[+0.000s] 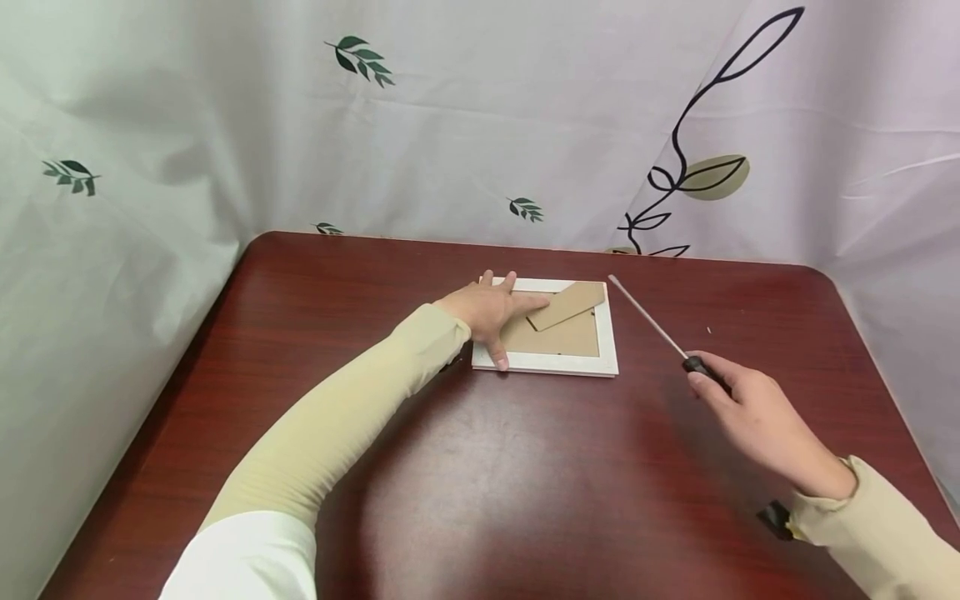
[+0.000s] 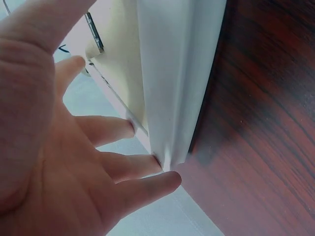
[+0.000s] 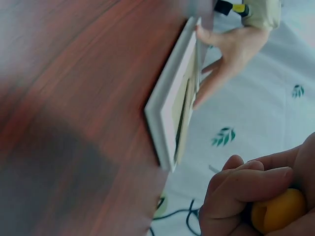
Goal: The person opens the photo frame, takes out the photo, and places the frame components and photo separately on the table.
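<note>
A white picture frame (image 1: pixel 555 364) lies face down on the table, its tan backing board (image 1: pixel 570 343) and slanted easel stand (image 1: pixel 572 307) facing up. My left hand (image 1: pixel 491 312) rests on the frame's left side with fingers spread; the index fingertip reaches the stand. Up close in the left wrist view, the fingers of the left hand (image 2: pixel 74 167) lie along the frame's edge (image 2: pixel 167 73). To the right, my right hand (image 1: pixel 761 421) grips a screwdriver (image 1: pixel 648 319) by its black handle, the tip pointing toward the frame but apart from it. The handle's yellow end (image 3: pixel 279 211) shows in the right wrist view.
The dark red wooden table (image 1: pixel 465 483) has rounded far corners. A white curtain (image 1: pixel 450 125) with leaf prints hangs behind and along the sides. A tiny pale scrap (image 1: pixel 708 330) lies right of the frame.
</note>
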